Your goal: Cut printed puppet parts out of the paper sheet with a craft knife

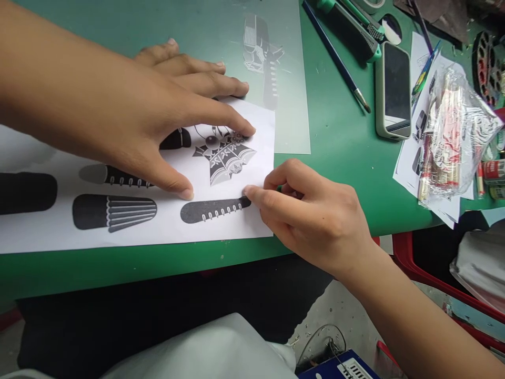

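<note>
Printed paper sheet [165, 231] lies flat along the near edge of the green bench [339, 152], black shapes printed on it: ribbed and stitched handle-like forms, one ornate fan-shaped figure near the sheet's right end.

Left hand [130, 110] open, palm down, fingers spread across the sheet; thumb tip pressed to the paper just left of the fan figure, index tip at the figure's upper right. Holds nothing, only presses.

Right hand [311, 210] loosely curled at the sheet's right edge. Index fingertip touches the paper at the right end of the stitched black shape; the other fingers are tucked under. Cannot tell whether anything is pinched between them.

Beyond the sheet, toward the far edge: a translucent film [288, 105] lying flat, a faint pale design showing on it, its near part tucked under the paper.

Right of the film: a thin blue brush [335, 55] lying diagonally, a green-handled cutter [355, 26] beside it, then a phone [395, 89] face up in a pale case.

Near the right edge: more printed sheets [410, 158], and on them a crinkled clear plastic bag [453, 137] holding paint tubes, red and pale labels showing through. At the far right corner, a dark round paint palette [487, 68] with small wells, partly cut off.
</note>
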A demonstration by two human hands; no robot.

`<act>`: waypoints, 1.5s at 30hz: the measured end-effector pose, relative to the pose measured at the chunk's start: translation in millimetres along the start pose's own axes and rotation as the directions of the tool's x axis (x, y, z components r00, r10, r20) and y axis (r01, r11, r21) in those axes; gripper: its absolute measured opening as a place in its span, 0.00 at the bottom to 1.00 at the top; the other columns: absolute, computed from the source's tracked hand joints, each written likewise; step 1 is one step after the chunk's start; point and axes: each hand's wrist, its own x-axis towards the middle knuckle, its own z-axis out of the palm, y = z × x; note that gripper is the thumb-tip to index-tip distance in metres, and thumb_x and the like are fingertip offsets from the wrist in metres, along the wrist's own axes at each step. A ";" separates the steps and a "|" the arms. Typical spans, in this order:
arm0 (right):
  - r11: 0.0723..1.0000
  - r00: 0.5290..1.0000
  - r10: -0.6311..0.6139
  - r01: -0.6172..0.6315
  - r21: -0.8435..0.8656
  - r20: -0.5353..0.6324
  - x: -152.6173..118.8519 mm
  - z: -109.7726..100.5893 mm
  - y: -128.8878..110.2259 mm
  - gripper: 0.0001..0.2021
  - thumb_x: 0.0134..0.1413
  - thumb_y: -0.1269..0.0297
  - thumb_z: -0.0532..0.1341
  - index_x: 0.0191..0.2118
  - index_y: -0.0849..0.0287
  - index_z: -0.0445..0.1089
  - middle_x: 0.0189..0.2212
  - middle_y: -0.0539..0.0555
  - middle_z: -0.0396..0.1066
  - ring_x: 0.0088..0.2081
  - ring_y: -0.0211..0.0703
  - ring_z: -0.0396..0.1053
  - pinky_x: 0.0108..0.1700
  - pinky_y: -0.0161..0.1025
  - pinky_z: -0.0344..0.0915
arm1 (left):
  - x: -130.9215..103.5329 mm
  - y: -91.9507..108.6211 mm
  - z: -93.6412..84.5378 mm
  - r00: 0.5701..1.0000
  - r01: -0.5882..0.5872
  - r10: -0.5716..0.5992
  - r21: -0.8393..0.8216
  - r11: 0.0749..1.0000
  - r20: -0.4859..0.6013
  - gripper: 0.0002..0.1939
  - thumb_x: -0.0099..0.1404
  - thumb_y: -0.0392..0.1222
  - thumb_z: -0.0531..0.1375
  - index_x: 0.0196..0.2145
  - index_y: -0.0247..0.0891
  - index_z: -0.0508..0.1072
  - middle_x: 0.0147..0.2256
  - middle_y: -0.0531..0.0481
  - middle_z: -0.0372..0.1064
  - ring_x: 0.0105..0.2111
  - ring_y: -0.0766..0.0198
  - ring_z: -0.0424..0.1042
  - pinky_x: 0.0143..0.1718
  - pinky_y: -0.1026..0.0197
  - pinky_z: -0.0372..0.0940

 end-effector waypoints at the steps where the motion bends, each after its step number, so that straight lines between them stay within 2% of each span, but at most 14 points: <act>1: 1.000 1.000 0.000 0.000 -0.003 0.000 -0.1 -0.2 0.3 0.11 0.58 0.80 0.60 0.35 0.58 0.77 0.33 0.52 0.71 0.27 0.33 0.57 0.26 0.34 0.50 | -0.4 -0.2 0.3 1.000 0.011 -0.011 -0.005 1.000 0.010 0.46 0.60 0.77 0.48 0.67 0.50 0.61 0.70 0.47 0.48 0.67 0.31 0.50 0.58 0.18 0.44; 3: 1.000 1.000 -0.001 0.001 -0.010 0.001 -0.4 -0.6 1.0 0.11 0.57 0.80 0.60 0.34 0.58 0.77 0.33 0.53 0.71 0.27 0.33 0.57 0.26 0.34 0.50 | -1.5 -1.4 0.9 0.999 0.044 -0.044 -0.013 0.999 0.032 0.48 0.59 0.79 0.48 0.67 0.48 0.61 0.70 0.46 0.48 0.68 0.31 0.48 0.59 0.18 0.42; 6: 1.000 1.000 -0.002 0.002 -0.019 -0.004 -0.9 -1.1 2.6 0.11 0.57 0.80 0.60 0.34 0.58 0.77 0.32 0.53 0.71 0.27 0.33 0.58 0.25 0.34 0.50 | -3.0 -4.0 1.5 0.998 0.050 -0.050 0.003 0.999 0.032 0.48 0.59 0.80 0.48 0.68 0.51 0.59 0.70 0.46 0.47 0.68 0.29 0.48 0.58 0.17 0.43; 14: 1.000 1.000 0.006 -0.006 -0.022 0.002 -3.4 -2.8 5.2 0.12 0.57 0.80 0.60 0.35 0.58 0.77 0.33 0.53 0.71 0.27 0.33 0.59 0.25 0.34 0.50 | -2.9 -5.1 1.9 0.999 -0.045 0.049 0.162 0.986 -0.022 0.41 0.65 0.77 0.41 0.69 0.58 0.54 0.71 0.48 0.48 0.67 0.30 0.55 0.53 0.20 0.56; 21: 1.000 1.000 0.025 -0.025 -0.001 0.007 -5.6 -3.6 3.9 0.10 0.58 0.80 0.60 0.36 0.60 0.77 0.33 0.53 0.71 0.27 0.32 0.62 0.26 0.33 0.52 | -4.2 -7.5 2.5 0.999 -0.036 0.039 0.181 0.983 -0.014 0.41 0.65 0.78 0.40 0.70 0.61 0.51 0.71 0.49 0.46 0.68 0.30 0.54 0.54 0.20 0.56; 26: 0.998 0.999 0.049 -0.049 -0.027 0.011 -7.2 -3.7 2.6 0.10 0.58 0.80 0.60 0.35 0.59 0.76 0.32 0.52 0.70 0.27 0.32 0.62 0.26 0.33 0.52 | -5.0 -6.2 2.9 1.000 -0.016 0.017 0.139 0.990 -0.008 0.42 0.63 0.78 0.42 0.69 0.61 0.53 0.72 0.50 0.46 0.68 0.30 0.52 0.56 0.20 0.53; 30: 0.994 0.995 0.097 -0.096 -0.054 0.025 -8.2 -7.4 -4.6 0.11 0.57 0.80 0.60 0.37 0.58 0.76 0.32 0.51 0.70 0.27 0.32 0.60 0.26 0.33 0.51 | -3.5 -6.0 4.1 1.000 0.018 -0.019 0.067 0.998 0.008 0.44 0.60 0.78 0.47 0.68 0.58 0.56 0.72 0.51 0.45 0.69 0.30 0.49 0.60 0.21 0.47; 35: 0.978 0.974 0.208 -0.203 -0.056 0.089 -7.7 -13.9 -23.4 0.11 0.57 0.81 0.58 0.37 0.58 0.73 0.31 0.50 0.68 0.27 0.34 0.57 0.26 0.34 0.51 | -2.4 -5.6 5.0 0.997 0.067 -0.065 -0.040 0.997 0.032 0.48 0.60 0.78 0.48 0.67 0.45 0.62 0.72 0.45 0.45 0.69 0.29 0.44 0.63 0.21 0.38; 40: 0.944 0.944 0.323 -0.317 -0.097 0.061 -6.9 -13.0 -39.4 0.10 0.58 0.80 0.57 0.32 0.57 0.69 0.28 0.49 0.63 0.25 0.34 0.51 0.25 0.34 0.49 | -4.0 -5.8 3.3 1.000 0.001 -0.001 -0.035 0.999 -0.009 0.46 0.61 0.77 0.50 0.68 0.50 0.60 0.72 0.46 0.46 0.69 0.30 0.46 0.62 0.21 0.40; 45: 0.914 0.913 0.406 -0.403 -0.047 0.050 -6.5 -12.0 -48.6 0.10 0.58 0.80 0.57 0.31 0.58 0.70 0.26 0.49 0.61 0.25 0.33 0.55 0.25 0.34 0.52 | -1.2 -3.3 3.7 0.999 0.042 -0.043 -0.074 0.996 -0.015 0.46 0.60 0.79 0.48 0.65 0.46 0.65 0.70 0.45 0.49 0.69 0.34 0.48 0.63 0.22 0.40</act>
